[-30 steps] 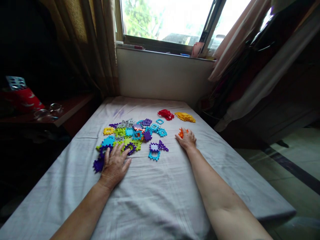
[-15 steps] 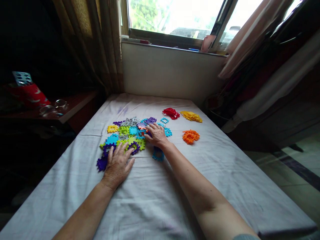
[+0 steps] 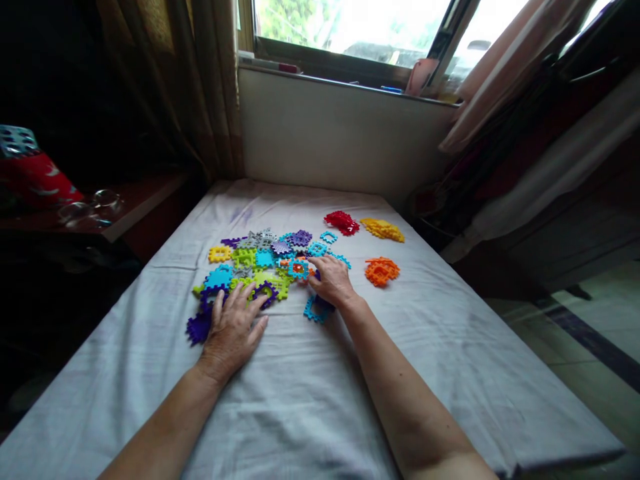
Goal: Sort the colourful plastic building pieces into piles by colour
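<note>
My left hand point(image 3: 234, 325) lies with its fingers spread over the near left side of a pile of plastic interlocking tiles. Under and beside its fingers are dark purple tiles point(image 3: 199, 328) and a purple ring-shaped tile point(image 3: 266, 293). At the pile's right side my right hand point(image 3: 333, 280) has curled fingers, closed on a dark purple tile point(image 3: 317, 275) that is mostly hidden. A blue tile with an orange one beneath point(image 3: 299, 269) lies just left of its fingertips. Below that hand sits a blue square frame tile point(image 3: 315, 310).
Sorted piles of red tiles point(image 3: 341, 223), yellow tiles point(image 3: 383, 229) and orange tiles point(image 3: 382, 271) stand at the right on the sheet-covered surface point(image 3: 425, 347). A side table with glasses point(image 3: 90, 208) and a red pouch point(image 3: 40, 180) is at left. A window is ahead.
My right hand has drawn back to the right from the pile, uncovering the blue and orange tiles. My left hand stays nearly in place. The view has shifted slightly.
</note>
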Available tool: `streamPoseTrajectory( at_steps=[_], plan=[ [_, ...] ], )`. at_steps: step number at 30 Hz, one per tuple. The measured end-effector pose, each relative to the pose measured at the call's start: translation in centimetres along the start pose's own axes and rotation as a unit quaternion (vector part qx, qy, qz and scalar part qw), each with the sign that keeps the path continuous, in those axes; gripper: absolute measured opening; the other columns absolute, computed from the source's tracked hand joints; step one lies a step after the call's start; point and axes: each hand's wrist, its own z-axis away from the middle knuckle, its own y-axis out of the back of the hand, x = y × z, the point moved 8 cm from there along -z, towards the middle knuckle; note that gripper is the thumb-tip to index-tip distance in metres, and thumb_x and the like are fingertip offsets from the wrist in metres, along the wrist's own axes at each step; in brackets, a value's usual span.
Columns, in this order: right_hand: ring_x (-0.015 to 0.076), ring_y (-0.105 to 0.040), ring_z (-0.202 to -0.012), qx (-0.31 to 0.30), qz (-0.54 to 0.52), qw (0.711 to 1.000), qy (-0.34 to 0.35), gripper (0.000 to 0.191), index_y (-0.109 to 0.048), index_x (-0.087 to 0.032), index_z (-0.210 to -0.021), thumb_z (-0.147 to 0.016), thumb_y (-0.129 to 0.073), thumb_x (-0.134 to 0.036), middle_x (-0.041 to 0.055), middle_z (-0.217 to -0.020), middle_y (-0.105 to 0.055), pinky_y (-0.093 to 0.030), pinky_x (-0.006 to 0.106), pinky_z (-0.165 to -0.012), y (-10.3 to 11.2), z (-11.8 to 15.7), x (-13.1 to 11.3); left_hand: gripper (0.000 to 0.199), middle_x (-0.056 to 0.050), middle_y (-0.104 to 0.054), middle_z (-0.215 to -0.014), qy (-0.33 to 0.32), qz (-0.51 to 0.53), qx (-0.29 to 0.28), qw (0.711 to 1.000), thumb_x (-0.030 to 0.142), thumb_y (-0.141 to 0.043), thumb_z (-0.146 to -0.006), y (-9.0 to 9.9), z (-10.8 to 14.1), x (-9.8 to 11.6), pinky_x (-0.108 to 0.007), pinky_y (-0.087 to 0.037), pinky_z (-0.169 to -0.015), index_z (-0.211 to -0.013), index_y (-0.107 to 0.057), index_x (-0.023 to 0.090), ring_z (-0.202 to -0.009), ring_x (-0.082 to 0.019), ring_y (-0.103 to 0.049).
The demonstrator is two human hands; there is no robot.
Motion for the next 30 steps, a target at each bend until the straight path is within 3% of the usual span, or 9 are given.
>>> streamPoseTrajectory(
  at_steps=[7, 10, 13, 19, 23, 26, 30],
  plan=[
    [0.0211, -0.058, -0.12, -0.024, -0.048, 0.994, 0.093, 0.023, -0.079, -0.032, -0.099, -0.088, -0.062, -0.022, 0.0005, -0.12, -0.073, -0.04, 0.039, -0.105, -0.6, -0.1, -2.0, 0.038, -0.01, -0.057, -0.146, -0.007, 0.002, -0.005, 1.0, 0.033, -0.05, -0.093, 0.1, 0.0, 0.1, -0.061, -0.024, -0.119, -0.128, -0.065, 0.026, -0.141, -0.033, -0.044],
    [0.0219, -0.061, -0.114, -0.004, -0.03, 0.999, 0.03, 0.025, -0.075, -0.029, -0.11, -0.09, -0.061, -0.028, 0.0046, -0.121, -0.073, -0.041, 0.039, -0.1, -0.1, -0.2, -1.4, 0.038, -0.011, -0.058, -0.145, -0.012, -0.002, -0.003, 1.0, 0.033, -0.05, -0.093, 0.2, 0.0, 0.2, -0.061, -0.025, -0.118, -0.128, -0.066, 0.026, -0.14, -0.033, -0.045],
    [0.0279, -0.058, -0.116, -0.002, 0.028, 0.999, -0.027, 0.035, -0.071, -0.025, -0.117, -0.088, -0.064, -0.045, 0.0093, -0.118, -0.073, -0.038, 0.043, -0.099, -0.1, 0.0, -1.2, 0.038, -0.01, -0.058, -0.145, -0.011, -0.002, -0.004, 1.0, 0.033, -0.051, -0.093, 0.2, 0.0, 0.2, -0.06, -0.025, -0.118, -0.128, -0.065, 0.026, -0.14, -0.033, -0.045],
    [0.0263, -0.058, -0.116, -0.022, 0.045, 0.999, -0.019, 0.032, -0.071, -0.024, -0.113, -0.09, -0.064, -0.045, 0.008, -0.116, -0.073, -0.035, 0.04, -0.098, -0.3, 0.3, -1.9, 0.038, -0.009, -0.058, -0.145, -0.007, 0.005, -0.003, 1.0, 0.033, -0.052, -0.093, 0.2, 0.0, 0.1, -0.06, -0.023, -0.12, -0.128, -0.065, 0.027, -0.141, -0.032, -0.044],
    [0.0209, -0.063, -0.107, -0.028, 0.028, 0.999, 0.024, 0.024, -0.076, -0.025, -0.099, -0.096, -0.056, -0.037, 0.0052, -0.105, -0.076, -0.036, 0.034, -0.096, 0.4, 0.1, -1.8, 0.038, -0.01, -0.058, -0.145, -0.013, 0.003, -0.003, 1.0, 0.034, -0.051, -0.093, 0.1, 0.0, 0.1, -0.06, -0.024, -0.119, -0.127, -0.066, 0.026, -0.141, -0.033, -0.044],
    [0.0184, -0.066, -0.102, 0.003, 0.015, 1.0, -0.005, 0.03, -0.077, -0.025, -0.099, -0.099, -0.049, -0.035, 0.0051, -0.106, -0.077, -0.041, 0.028, -0.089, 2.1, -0.1, 0.4, 0.038, -0.011, -0.058, -0.145, -0.016, 0.003, -0.001, 1.0, 0.035, -0.05, -0.093, 0.1, 0.0, 0.0, -0.061, -0.025, -0.118, -0.127, -0.066, 0.026, -0.141, -0.033, -0.044],
    [0.0187, -0.069, -0.091, 0.043, -0.011, 0.987, -0.152, 0.033, -0.076, -0.026, -0.111, -0.099, -0.046, -0.036, 0.0052, -0.103, -0.078, -0.045, 0.026, -0.077, 4.8, 0.5, 6.7, 0.037, -0.01, -0.058, -0.145, -0.009, 0.007, -0.003, 1.0, 0.035, -0.05, -0.093, 0.2, 0.1, -0.2, -0.06, -0.026, -0.118, -0.126, -0.066, 0.027, -0.14, -0.032, -0.045]
  ],
)
